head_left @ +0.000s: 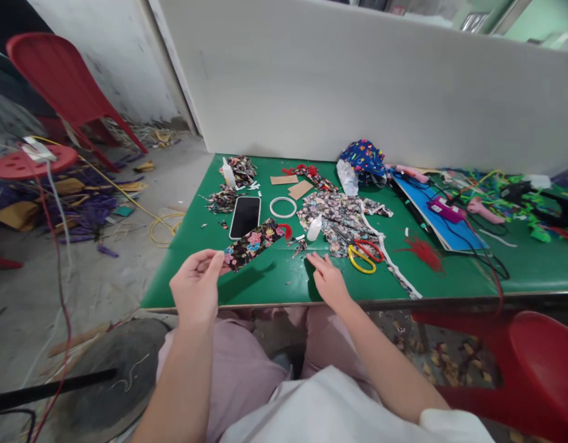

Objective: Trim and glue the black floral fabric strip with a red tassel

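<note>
My left hand (199,280) pinches one end of a dark floral fabric strip (253,245), which has a red piece at its far end. The strip is held slightly above the green table. Fingers stretched out, my right hand (327,278) hovers over or rests on the table; contact is hard to tell. Nearest to it are some small fabric scraps (300,247) and a white squeeze bottle (314,228). Scissors (363,256) with red and yellow handles lie on floral cloth (332,218). Behind the strip are a phone (245,217) and a white ring (282,207).
Cardboard pieces (300,189), a second bottle (229,173) and a blue patterned cloth bundle (363,161) lie toward the back. On the right are pink glue guns (485,211), cords and a blue board (459,231). A white partition (339,80) rises behind the green table (274,289).
</note>
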`<action>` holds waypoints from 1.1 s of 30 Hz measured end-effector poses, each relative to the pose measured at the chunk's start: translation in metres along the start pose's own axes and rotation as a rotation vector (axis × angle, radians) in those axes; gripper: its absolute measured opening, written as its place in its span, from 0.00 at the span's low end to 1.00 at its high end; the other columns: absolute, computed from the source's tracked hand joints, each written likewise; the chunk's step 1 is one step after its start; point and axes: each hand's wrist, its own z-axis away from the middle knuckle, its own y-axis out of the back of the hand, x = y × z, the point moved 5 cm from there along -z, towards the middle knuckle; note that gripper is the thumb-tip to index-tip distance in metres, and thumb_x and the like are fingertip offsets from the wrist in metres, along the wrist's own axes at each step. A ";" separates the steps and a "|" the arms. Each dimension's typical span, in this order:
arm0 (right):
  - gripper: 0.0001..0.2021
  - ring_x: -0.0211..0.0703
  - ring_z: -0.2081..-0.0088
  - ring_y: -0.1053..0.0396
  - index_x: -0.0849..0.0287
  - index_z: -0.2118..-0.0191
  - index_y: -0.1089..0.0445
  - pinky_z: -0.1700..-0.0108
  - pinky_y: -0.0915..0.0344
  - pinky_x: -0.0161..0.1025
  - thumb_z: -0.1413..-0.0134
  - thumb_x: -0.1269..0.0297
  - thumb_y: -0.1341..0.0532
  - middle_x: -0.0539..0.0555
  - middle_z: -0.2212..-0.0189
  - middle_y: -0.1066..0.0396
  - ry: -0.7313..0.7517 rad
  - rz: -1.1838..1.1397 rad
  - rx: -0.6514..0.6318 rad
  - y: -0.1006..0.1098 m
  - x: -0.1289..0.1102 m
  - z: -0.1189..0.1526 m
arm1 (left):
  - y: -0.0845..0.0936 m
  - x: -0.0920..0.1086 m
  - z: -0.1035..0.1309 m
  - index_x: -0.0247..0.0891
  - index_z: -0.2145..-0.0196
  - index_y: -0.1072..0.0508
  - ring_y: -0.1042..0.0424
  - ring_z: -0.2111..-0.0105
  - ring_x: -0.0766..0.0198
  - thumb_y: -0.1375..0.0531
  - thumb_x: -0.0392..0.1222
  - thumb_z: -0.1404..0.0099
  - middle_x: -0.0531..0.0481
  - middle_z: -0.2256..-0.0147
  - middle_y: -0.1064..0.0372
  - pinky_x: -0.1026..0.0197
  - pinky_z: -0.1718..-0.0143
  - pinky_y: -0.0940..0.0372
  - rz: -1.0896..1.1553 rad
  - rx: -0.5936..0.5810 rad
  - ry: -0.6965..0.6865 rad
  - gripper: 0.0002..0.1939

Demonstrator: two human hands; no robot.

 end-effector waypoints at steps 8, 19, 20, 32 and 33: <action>0.16 0.44 0.53 0.33 0.58 0.49 0.36 0.52 0.33 0.48 0.41 0.58 0.44 0.57 0.49 0.35 0.048 -0.026 0.044 -0.012 -0.019 -0.032 | -0.016 0.004 -0.023 0.35 0.72 0.26 0.30 0.78 0.71 0.34 0.41 0.51 0.56 0.79 0.30 0.68 0.74 0.30 0.068 -0.001 -0.028 0.09; 0.16 0.44 0.53 0.33 0.59 0.49 0.36 0.53 0.33 0.48 0.41 0.58 0.44 0.57 0.50 0.35 0.171 -0.054 0.007 -0.039 -0.045 -0.034 | -0.018 -0.011 -0.024 0.35 0.73 0.26 0.29 0.79 0.70 0.34 0.41 0.52 0.55 0.79 0.29 0.68 0.76 0.30 0.088 -0.025 -0.009 0.09; 0.16 0.43 0.54 0.33 0.58 0.49 0.36 0.53 0.33 0.48 0.41 0.58 0.44 0.57 0.50 0.35 0.179 -0.069 0.004 -0.035 -0.045 -0.030 | -0.017 -0.011 -0.024 0.35 0.73 0.26 0.29 0.79 0.71 0.33 0.41 0.52 0.56 0.79 0.29 0.68 0.76 0.31 0.090 -0.022 -0.011 0.09; 0.16 0.43 0.54 0.33 0.58 0.50 0.35 0.53 0.33 0.48 0.41 0.58 0.44 0.57 0.50 0.35 -0.097 -0.035 0.248 0.007 0.004 0.023 | -0.017 -0.022 -0.019 0.36 0.74 0.25 0.31 0.81 0.72 0.33 0.40 0.54 0.57 0.80 0.30 0.70 0.77 0.31 0.080 -0.025 -0.002 0.08; 0.16 0.44 0.53 0.33 0.58 0.49 0.35 0.53 0.33 0.48 0.41 0.58 0.44 0.57 0.50 0.35 -0.065 -0.044 0.208 -0.006 -0.010 0.019 | -0.018 -0.022 -0.018 0.36 0.74 0.25 0.31 0.81 0.72 0.33 0.40 0.54 0.57 0.80 0.30 0.70 0.77 0.31 0.078 -0.027 -0.001 0.08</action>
